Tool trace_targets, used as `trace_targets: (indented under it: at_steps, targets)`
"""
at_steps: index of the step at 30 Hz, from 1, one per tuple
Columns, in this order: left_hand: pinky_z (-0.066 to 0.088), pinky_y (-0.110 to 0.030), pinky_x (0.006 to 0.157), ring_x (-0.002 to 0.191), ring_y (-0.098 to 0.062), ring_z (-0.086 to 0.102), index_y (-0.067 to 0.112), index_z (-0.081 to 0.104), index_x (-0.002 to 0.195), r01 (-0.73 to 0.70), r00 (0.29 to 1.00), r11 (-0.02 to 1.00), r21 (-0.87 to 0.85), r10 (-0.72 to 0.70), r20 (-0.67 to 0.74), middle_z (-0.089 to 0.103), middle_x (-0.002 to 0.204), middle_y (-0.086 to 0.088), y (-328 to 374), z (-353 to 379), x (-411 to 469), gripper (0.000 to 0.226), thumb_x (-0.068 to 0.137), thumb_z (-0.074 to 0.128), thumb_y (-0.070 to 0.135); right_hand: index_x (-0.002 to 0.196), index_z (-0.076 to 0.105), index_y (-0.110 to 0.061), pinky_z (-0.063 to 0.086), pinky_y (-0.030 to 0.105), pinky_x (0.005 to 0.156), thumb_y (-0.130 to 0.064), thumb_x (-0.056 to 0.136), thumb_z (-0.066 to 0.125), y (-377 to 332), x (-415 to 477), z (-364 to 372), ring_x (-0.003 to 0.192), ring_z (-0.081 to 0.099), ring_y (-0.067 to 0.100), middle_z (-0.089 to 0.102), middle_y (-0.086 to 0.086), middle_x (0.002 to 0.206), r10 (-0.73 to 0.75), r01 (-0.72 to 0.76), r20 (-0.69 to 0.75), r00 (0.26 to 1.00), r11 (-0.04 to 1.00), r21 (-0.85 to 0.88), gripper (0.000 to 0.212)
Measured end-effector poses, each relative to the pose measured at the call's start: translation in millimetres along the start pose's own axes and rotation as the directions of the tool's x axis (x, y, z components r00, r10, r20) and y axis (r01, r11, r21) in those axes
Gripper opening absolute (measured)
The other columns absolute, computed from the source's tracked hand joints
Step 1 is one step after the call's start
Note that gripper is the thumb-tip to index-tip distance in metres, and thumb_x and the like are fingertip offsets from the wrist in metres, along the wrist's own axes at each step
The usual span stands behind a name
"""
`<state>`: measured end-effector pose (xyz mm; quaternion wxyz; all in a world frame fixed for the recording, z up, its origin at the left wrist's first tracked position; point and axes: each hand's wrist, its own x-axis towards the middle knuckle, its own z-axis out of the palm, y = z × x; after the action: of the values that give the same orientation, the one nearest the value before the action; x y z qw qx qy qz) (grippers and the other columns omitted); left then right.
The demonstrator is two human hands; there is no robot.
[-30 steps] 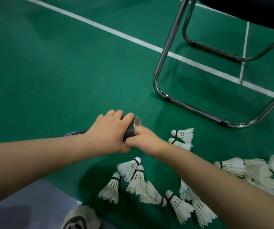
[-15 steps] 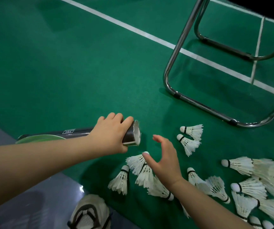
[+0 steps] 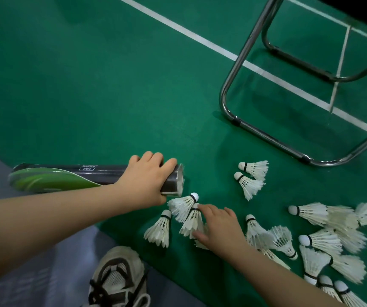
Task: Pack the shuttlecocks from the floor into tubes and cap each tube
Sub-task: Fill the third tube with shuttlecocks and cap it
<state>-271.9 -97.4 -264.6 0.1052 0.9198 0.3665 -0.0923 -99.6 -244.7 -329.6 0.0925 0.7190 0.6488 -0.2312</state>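
Observation:
A long black and green tube [image 3: 72,177] lies level just above the green floor, its open mouth [image 3: 180,179] facing right. My left hand [image 3: 147,176] grips the tube right behind that mouth. Several white feather shuttlecocks lie scattered on the floor below and to the right of the tube. My right hand [image 3: 219,229] is down on one shuttlecock [image 3: 191,221], with the fingers over its cork end and the thumb under its skirt. Two more shuttlecocks [image 3: 182,203] [image 3: 159,229] lie close beside it.
A chrome chair frame [image 3: 264,134] stands on the floor at the upper right, with two shuttlecocks [image 3: 252,176] in front of it. A larger pile of shuttlecocks [image 3: 333,240] fills the right edge. My shoe [image 3: 116,278] rests on grey flooring at the bottom.
My right hand left the tube's mouth, dropped toward the floor and closed over a shuttlecock below it. My left hand kept its hold on the tube.

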Motion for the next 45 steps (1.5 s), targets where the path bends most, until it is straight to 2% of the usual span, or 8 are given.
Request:
trace_targets:
  at_steps: [7,17,25,31,34,38,41,45]
  targets:
    - [0.033,-0.038,0.087,0.106,-0.024,0.039,0.026,0.026,0.132,-0.001,1.0,1.0,0.009,0.001,0.007,0.042,0.115,-0.002,0.4,1.6,0.7,0.073,0.071,0.059,0.049,0.11,0.06,-0.02,0.038,0.029,0.063,-0.023,0.097,0.04,0.1,14.8,-12.9,0.075,0.058,0.021,0.068,0.002,0.089,0.289,-0.204,-0.272,0.918,0.931,0.303,0.024]
    - [0.033,-0.038,0.086,0.106,-0.023,0.039,0.026,0.026,0.133,0.009,1.0,1.0,0.029,-0.009,0.02,0.042,0.116,-0.002,0.1,4.5,9.9,0.076,0.069,0.059,0.051,0.089,0.063,-0.022,0.045,0.019,0.065,0.002,0.091,0.046,12.0,20.6,-49.0,0.08,0.06,0.008,0.068,-0.005,0.089,0.397,-0.085,-0.022,0.918,0.251,0.964,0.029]
    - [0.034,-0.038,0.084,0.104,-0.023,0.04,0.026,0.029,0.13,-0.02,1.0,1.0,0.024,0.02,0.016,0.043,0.113,-0.002,10.1,1.8,9.3,0.074,0.068,0.06,0.051,0.093,0.059,-0.023,0.037,0.018,0.058,-0.021,0.094,0.05,-18.2,30.1,-48.6,0.063,0.048,0.005,0.056,-0.008,0.072,0.324,-0.079,-0.05,0.945,0.375,0.924,0.009]
    - [0.035,-0.037,0.085,0.102,-0.022,0.04,0.028,0.028,0.129,-0.041,0.999,0.999,0.013,0.041,-0.024,0.043,0.111,0.0,17.4,0.1,10.2,0.072,0.069,0.059,0.053,0.088,0.046,-0.028,0.036,0.011,0.062,-0.026,0.079,0.069,-37.2,21.3,-52.8,0.071,0.049,0.004,0.051,-0.013,0.081,0.509,-0.008,-0.279,0.814,0.491,0.871,0.025]
    - [0.035,-0.037,0.085,0.104,-0.022,0.04,0.027,0.028,0.131,-0.031,0.999,0.999,0.02,0.032,-0.033,0.043,0.113,-0.001,15.0,-2.9,11.9,0.074,0.069,0.059,0.053,0.085,0.06,-0.031,0.042,0.016,0.072,-0.028,0.083,0.052,-43.0,15.6,-59.0,0.079,0.057,-0.002,0.065,-0.012,0.085,0.254,0.12,-0.23,0.939,0.385,0.915,0.009]
    - [0.034,-0.037,0.082,0.102,-0.022,0.04,0.027,0.028,0.13,-0.052,0.998,0.998,0.033,0.053,-0.02,0.043,0.111,-0.001,16.7,-1.6,9.5,0.074,0.068,0.059,0.054,0.102,0.062,-0.002,0.046,0.039,0.077,-0.009,0.051,0.04,-45.5,23.3,-61.4,0.088,0.054,0.038,0.059,0.031,0.103,-0.09,0.013,0.009,0.996,0.244,0.97,0.056]
    - [0.036,-0.035,0.078,0.098,-0.022,0.041,0.025,0.03,0.129,-0.129,0.992,0.989,0.067,0.129,0.006,0.044,0.108,-0.001,20.2,-1.6,10.8,0.078,0.065,0.061,0.059,0.081,0.056,-0.006,0.032,0.02,0.05,-0.006,0.043,0.04,-46.5,22.8,-75.1,0.062,0.038,0.012,0.049,0.01,0.072,-0.188,-0.089,0.163,0.969,0.35,0.932,0.041]
    - [0.033,-0.034,0.072,0.096,-0.024,0.044,0.021,0.035,0.128,-0.19,0.982,0.977,0.095,0.189,0.019,0.047,0.106,-0.004,23.0,-0.5,10.3,0.076,0.066,0.06,0.057,0.067,0.047,-0.013,0.034,0.017,0.054,-0.008,0.051,0.046,-46.2,28.5,-89.7,0.06,0.039,0.004,0.044,-0.003,0.068,-0.312,-0.134,0.27,0.911,0.395,0.909,0.017]
